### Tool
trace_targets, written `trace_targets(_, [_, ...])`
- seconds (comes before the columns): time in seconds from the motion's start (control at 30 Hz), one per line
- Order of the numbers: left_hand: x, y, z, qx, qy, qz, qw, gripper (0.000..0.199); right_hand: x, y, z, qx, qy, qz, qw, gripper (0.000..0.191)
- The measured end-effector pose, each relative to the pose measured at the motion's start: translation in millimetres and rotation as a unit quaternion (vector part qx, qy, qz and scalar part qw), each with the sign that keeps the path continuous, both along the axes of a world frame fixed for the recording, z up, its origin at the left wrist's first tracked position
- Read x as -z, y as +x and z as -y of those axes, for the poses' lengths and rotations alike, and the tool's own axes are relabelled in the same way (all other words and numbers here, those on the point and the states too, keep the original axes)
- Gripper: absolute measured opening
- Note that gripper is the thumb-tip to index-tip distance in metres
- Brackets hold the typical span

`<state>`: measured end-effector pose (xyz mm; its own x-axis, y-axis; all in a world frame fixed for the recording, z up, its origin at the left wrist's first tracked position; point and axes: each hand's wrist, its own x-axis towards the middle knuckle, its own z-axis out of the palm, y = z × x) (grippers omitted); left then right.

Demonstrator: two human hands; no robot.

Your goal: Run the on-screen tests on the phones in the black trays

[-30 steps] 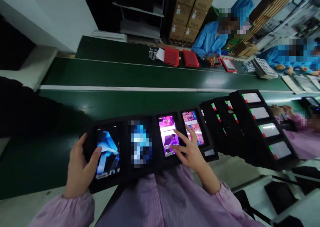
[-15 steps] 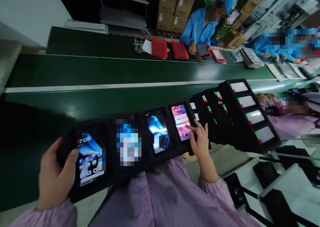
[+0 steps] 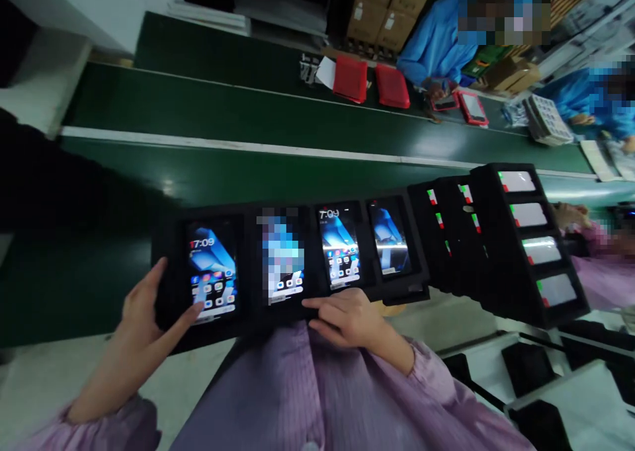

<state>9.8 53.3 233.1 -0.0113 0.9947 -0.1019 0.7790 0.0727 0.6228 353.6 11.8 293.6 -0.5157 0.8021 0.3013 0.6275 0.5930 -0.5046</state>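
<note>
Clasping black tray (image 3: pixel 249 252), left fingers (image 3: pixel 179 325) by lit phones (image 3: pixel 213 269), right fingers (image 3: pixel 327 308) half-curled below.

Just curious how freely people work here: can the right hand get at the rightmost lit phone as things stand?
Probably yes: the right hand is at the near edge of the black tray, seemingly holding nothing, and nothing covers the rightmost lit phone.
</note>
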Motion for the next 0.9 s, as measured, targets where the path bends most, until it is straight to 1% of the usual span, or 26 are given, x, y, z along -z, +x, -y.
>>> trace_targets(0.1, [-2.0,8.5,4.4,0.030,0.009,0.009,0.999,0.096,5.5,-9.7,-4.6,-0.043,-0.018,0.014,0.999,0.045])
trace_targets(0.17, [-1.4,10.9,6.3,0.054,0.035,0.010,0.998,0.095,5.2,-12.3,-7.7,-0.046,-0.043,0.037,0.997,0.046])
trace_targets(0.23, [-0.3,11.2,7.4,0.060,0.045,0.002,0.997,0.096,3.3,-14.3,-11.1,-0.017,-0.075,0.065,0.995,0.042])
trace_targets(0.3, [0.4,10.9,7.7,0.050,0.036,0.000,0.998,0.099,1.1,-16.6,-14.7,0.026,-0.109,0.089,0.990,0.038])
trace_targets(0.4, [-0.4,13.3,6.4,0.044,0.020,0.004,0.999,0.104,-1.1,-19.7,-18.6,0.067,-0.137,0.094,0.984,0.038])
trace_targets(0.47, [-2.5,18.0,4.4,0.032,0.021,0.012,0.999,0.107,-2.5,-19.8,-19.2,0.072,-0.140,0.068,0.985,0.035])
trace_targets(0.53, [-5.8,24.2,1.4,-0.014,0.008,0.016,1.000,0.115,-4.4,-17.5,-18.3,0.076,-0.130,0.022,0.988,0.031])
trace_targets(0.6, [-9.6,29.9,-2.1,-0.068,-0.021,0.019,0.997,0.125,-6.7,-13.4,-16.6,0.092,-0.110,-0.026,0.989,0.030])
trace_targets(0.67, [-12.5,33.7,-5.5,-0.093,-0.044,0.026,0.994,0.133,-8.9,-9.4,-15.2,0.113,-0.098,-0.050,0.987,0.031])
trace_targets(0.73, [-13.9,35.3,-7.9,-0.095,-0.052,0.035,0.993,0.137,-10.4,-7.5,-14.7,0.123,-0.099,-0.048,0.986,0.031])
trace_targets(0.8, [-14.2,34.8,-9.3,-0.093,-0.050,0.036,0.994,0.137,-10.8,-8.9,-15.9,0.114,-0.105,-0.032,0.987,0.030])
trace_targets(0.9, [-15.1,31.5,-10.7,-0.066,-0.041,0.035,0.996,0.133,-8.9,-16.9,-20.8,0.094,-0.097,-0.013,0.991,0.030])
